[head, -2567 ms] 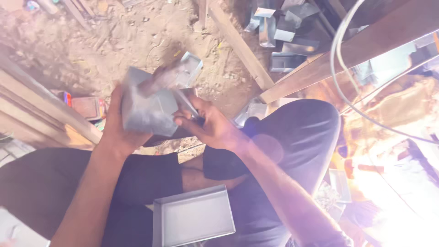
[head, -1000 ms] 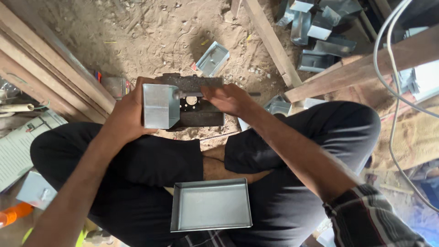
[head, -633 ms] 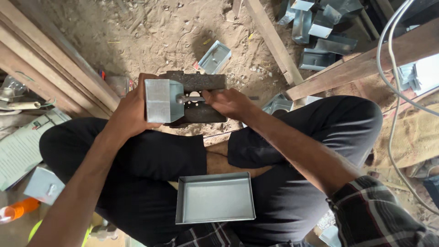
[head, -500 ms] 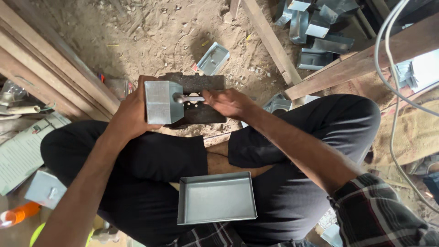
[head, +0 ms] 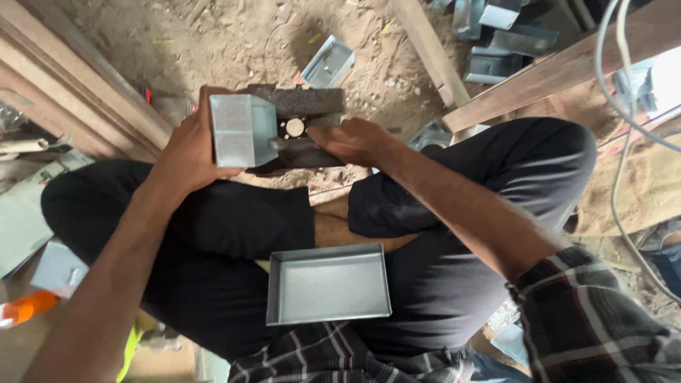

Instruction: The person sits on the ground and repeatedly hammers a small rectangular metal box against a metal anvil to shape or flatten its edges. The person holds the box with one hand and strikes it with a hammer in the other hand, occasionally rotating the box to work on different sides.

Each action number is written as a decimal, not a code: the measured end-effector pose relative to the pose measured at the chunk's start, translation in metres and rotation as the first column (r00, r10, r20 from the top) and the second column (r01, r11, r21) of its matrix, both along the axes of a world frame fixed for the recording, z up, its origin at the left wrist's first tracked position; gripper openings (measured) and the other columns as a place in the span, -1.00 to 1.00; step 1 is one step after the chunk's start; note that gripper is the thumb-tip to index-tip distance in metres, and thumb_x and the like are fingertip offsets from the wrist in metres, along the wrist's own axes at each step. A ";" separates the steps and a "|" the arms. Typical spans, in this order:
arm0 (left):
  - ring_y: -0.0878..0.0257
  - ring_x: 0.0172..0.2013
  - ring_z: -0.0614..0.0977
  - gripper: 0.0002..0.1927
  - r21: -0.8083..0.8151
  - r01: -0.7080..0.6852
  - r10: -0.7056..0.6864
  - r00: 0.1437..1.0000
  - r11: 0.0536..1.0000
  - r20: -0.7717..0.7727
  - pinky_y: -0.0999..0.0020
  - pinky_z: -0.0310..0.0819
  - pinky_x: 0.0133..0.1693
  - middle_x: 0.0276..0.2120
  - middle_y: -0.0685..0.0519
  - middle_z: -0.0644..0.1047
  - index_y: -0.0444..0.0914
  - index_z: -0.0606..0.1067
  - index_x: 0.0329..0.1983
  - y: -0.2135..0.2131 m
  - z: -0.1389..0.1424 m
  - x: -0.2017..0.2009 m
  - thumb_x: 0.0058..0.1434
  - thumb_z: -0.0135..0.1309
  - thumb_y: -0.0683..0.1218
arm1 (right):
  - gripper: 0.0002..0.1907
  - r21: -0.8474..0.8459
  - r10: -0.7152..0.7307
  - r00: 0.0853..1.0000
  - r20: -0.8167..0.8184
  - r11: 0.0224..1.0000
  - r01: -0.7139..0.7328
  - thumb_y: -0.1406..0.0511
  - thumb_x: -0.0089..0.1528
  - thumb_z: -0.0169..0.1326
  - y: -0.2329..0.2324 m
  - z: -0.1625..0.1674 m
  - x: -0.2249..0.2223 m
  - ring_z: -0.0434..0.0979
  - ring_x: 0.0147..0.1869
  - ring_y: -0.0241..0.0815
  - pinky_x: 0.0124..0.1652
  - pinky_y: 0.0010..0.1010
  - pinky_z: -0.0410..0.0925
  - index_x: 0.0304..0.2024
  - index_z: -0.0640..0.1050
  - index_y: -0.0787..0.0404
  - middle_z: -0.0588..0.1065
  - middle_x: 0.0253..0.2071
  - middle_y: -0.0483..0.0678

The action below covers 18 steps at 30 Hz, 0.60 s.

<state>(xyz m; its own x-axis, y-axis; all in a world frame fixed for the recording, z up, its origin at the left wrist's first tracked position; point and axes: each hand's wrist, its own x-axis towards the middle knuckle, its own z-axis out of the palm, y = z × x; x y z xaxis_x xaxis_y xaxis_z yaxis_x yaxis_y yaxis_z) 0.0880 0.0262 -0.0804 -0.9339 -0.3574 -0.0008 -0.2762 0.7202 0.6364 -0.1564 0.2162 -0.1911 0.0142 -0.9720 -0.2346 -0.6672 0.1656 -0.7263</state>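
— Where are the hands, and what do they hold?

— Both sit in the upper middle of the frame, above the crossed legs in black trousers; the left hand [head: 186, 145] is wrapped around a folded grey sheet-metal box [head: 240, 130], fingers closed on its left side, holding it upright against a dark rough block [head: 298, 100]; the right hand [head: 352, 139] lies just right of the box, its fingers curled narrow on a dark tool [head: 301, 152] that points left toward the box; how firmly it grips I cannot tell.

— Anything between them?

— A small pale round piece [head: 294, 128] shows on the dark surface between box and right hand; what it is, I cannot tell.

— And lower down?

— A shallow grey metal tray [head: 328, 284] rests on the lap in the lower middle, open side up, well apart from both hands.

— Around the edges?

— Sandy ground fills the top; another small metal tray [head: 328, 64] lies on it just above the block; more folded metal pieces [head: 496, 42] are heaped in the upper right beside a wooden beam [head: 560, 71]; wooden planks [head: 78, 92] run along the upper left; an orange object [head: 25, 310] sits at the lower left edge.
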 end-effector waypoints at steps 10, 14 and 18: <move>-0.32 0.06 0.55 0.13 -0.046 0.009 -0.008 1.000 0.999 0.029 -0.03 0.46 0.03 0.00 -0.36 0.52 -0.40 0.08 0.35 -0.001 -0.009 0.001 -0.24 0.48 -0.12 | -0.57 -0.341 0.095 0.729 -0.678 0.838 -0.426 0.23 0.51 -0.24 0.006 -0.034 -0.011 0.53 -0.35 -0.07 -0.36 -0.24 0.41 0.39 0.45 0.05 0.47 -0.42 -0.03; -0.29 0.08 0.57 0.06 -0.027 -0.002 0.003 0.999 1.000 0.046 -0.01 0.49 0.01 0.00 -0.34 0.55 -0.32 0.12 0.36 -0.004 -0.013 0.006 -0.17 0.47 -0.14 | -0.61 -0.167 0.123 0.982 -0.146 0.975 -0.147 0.05 0.49 -0.21 -0.014 -0.019 -0.001 0.43 -0.50 -0.15 -0.45 -0.33 0.41 -0.19 0.44 0.18 0.43 -0.48 -0.05; -0.24 0.15 0.56 0.17 0.107 0.015 -0.011 0.999 0.994 -0.033 0.01 0.47 0.11 0.12 -0.25 0.51 -0.35 -0.01 0.45 -0.008 -0.016 0.007 -0.11 0.49 -0.11 | -0.60 0.173 0.011 0.972 -0.236 0.984 0.031 0.04 0.49 -0.24 -0.011 0.034 -0.008 0.41 -0.57 -0.12 -0.56 -0.26 0.35 -0.11 0.44 0.20 0.40 -0.55 -0.02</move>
